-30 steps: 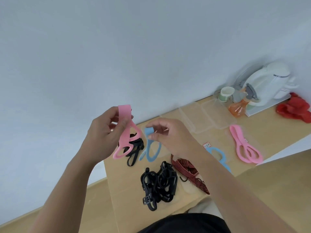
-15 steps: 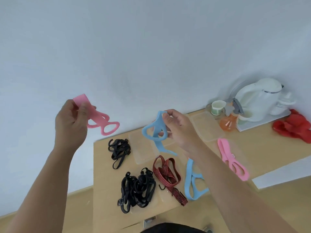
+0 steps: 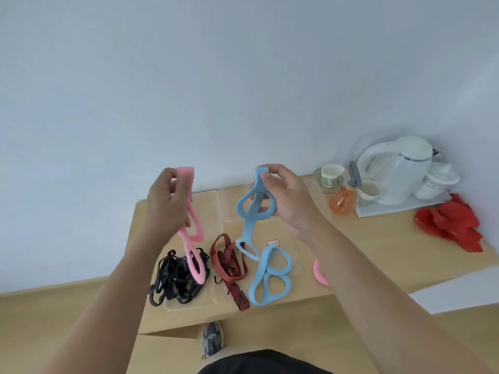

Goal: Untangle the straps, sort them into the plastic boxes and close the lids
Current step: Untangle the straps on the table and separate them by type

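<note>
My left hand (image 3: 168, 203) grips the top of a pink looped strap (image 3: 194, 238) that hangs down over the table. My right hand (image 3: 286, 198) pinches the top of a blue looped strap (image 3: 252, 211), which also dangles free. On the wooden table below lie a black strap bundle (image 3: 175, 279) in a clear plastic box (image 3: 172, 305), a red-and-black striped cord (image 3: 229, 265), another blue strap (image 3: 272, 276) and part of another pink strap (image 3: 320, 275) beside my right forearm. Clear lids (image 3: 210, 201) lie at the back, behind my hands.
A white kettle (image 3: 397, 168), cups (image 3: 332, 175), an orange spray bottle (image 3: 343, 201) and a tray (image 3: 399, 207) stand at the back right. A red cloth (image 3: 453, 225) lies at the right. The wall runs close behind. My shoe (image 3: 212, 340) shows below the table's front edge.
The two straps have come apart: my left hand took the pink one left and then back toward the middle, my right hand lifted the blue one. The view shifted over the table.
</note>
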Available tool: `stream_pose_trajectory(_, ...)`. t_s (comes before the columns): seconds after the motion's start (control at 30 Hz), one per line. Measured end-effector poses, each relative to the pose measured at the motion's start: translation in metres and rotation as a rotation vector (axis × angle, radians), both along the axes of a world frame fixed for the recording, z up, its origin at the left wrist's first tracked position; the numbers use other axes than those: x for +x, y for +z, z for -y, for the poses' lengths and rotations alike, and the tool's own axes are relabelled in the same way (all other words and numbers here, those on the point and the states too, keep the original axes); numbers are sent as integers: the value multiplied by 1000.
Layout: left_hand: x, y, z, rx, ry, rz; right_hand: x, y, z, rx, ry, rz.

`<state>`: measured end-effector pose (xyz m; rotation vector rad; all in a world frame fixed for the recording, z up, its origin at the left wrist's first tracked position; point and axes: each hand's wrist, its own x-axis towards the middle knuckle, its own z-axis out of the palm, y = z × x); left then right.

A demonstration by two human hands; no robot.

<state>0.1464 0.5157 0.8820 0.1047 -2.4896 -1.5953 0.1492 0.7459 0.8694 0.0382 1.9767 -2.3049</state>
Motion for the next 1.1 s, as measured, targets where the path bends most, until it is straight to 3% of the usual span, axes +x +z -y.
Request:
stream_pose_trajectory(0.1,15,-26,-33,4,-172,162,7,-14,-14,39,-1,24)
stream_pose_trajectory(0.23,35,-50,-63,50,-203,308,14,-29,-31,80,-20,42)
stream_pose_trajectory(0.4,39,-60,-76,81,-118,303,15,-50,-40,96,-32,58)
stream_pose_trajectory(0.53,32,-59,-75,120,-71,308,18,-93,-32,234,-13,78)
stream_pose_trajectory(0.63,24,-62,-73,114,-80,307,28,-138,-21,417,45,73)
stream_pose_trajectory(0.8,3,-75,-64,130,-170,345,43,-205,-19,1008,111,-129)
stream_pose_trajectory(0.97,-19,-93,-66,124,-206,365,37,-219,-15,1331,92,-254)
stream_pose_trajectory(1.03,-23,-100,-72,101,-250,407,32,-207,-12,1297,16,-244)
stream_pose_trajectory(1.1,-22,-104,-82,101,-294,441,29,-187,-11,1038,-150,-178)
